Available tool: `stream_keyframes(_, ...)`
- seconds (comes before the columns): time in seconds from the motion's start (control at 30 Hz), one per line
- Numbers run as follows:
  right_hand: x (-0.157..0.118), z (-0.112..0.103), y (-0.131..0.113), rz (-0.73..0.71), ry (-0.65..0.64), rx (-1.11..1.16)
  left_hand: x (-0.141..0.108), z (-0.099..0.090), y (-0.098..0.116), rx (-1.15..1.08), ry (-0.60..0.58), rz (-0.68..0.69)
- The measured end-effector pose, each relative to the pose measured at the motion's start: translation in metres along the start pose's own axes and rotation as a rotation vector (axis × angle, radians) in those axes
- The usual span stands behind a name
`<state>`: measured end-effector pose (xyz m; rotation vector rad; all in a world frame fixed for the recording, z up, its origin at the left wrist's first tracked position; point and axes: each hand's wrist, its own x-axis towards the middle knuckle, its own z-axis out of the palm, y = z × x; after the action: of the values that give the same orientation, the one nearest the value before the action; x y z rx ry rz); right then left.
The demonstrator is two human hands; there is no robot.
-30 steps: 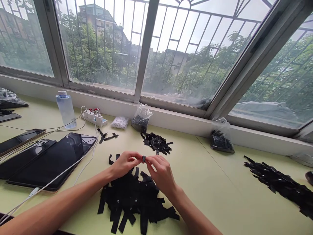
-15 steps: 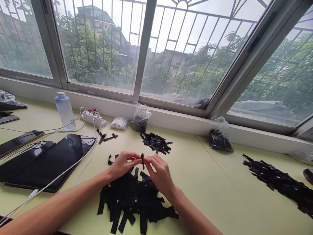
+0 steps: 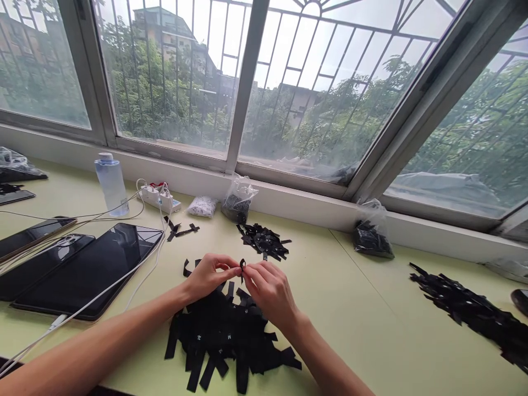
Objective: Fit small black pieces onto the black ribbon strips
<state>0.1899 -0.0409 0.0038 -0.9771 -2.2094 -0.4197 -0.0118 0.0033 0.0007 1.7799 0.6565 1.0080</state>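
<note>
Above the near pile of black strips (image 3: 231, 341), at the middle of the green table (image 3: 350, 324), both hands meet fingertip to fingertip. Left hand (image 3: 208, 276) and right hand (image 3: 268, 289) each pinch one small black label strip (image 3: 242, 267), which stands up between thumbs and forefingers, apparently folded or looped.

Handling, as a judgement: the strip looks like woven ribbon, very light, limp, thin. It would flop if held at one end, so a pinch at the fold with both hands suits it. It is probably smooth enough to slip from dry fingers and easy to crease. It is not fragile.

Round about: a smaller heap of strips (image 3: 264, 241) at 12 o'clock from the hands; a long heap (image 3: 474, 313) at 3 o'clock, running off the right edge; a few loose strips (image 3: 179, 229) at 11 o'clock. Two clear bags (image 3: 238, 201) (image 3: 371, 231) of dark pieces stand against the sill. At 9 to 10 o'clock are a tablet (image 3: 91, 269), white cables, a power strip (image 3: 159, 199) and a water bottle (image 3: 110, 184).

Hard to make out: whether the held strip is folded once or tied; the fingertips hide its lower part. White marks on the strips are too small to read. The right hand's palm faces away. A dark object at the far right edge is cut off.
</note>
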Motion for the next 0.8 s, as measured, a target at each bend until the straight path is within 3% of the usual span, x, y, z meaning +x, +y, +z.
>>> stream_keyframes(0.8,0.0039,0.0009,-0.0084,0.156,0.179,0.236,0.0006,-0.0002,0.0013,-0.156,-0.042,-0.002)
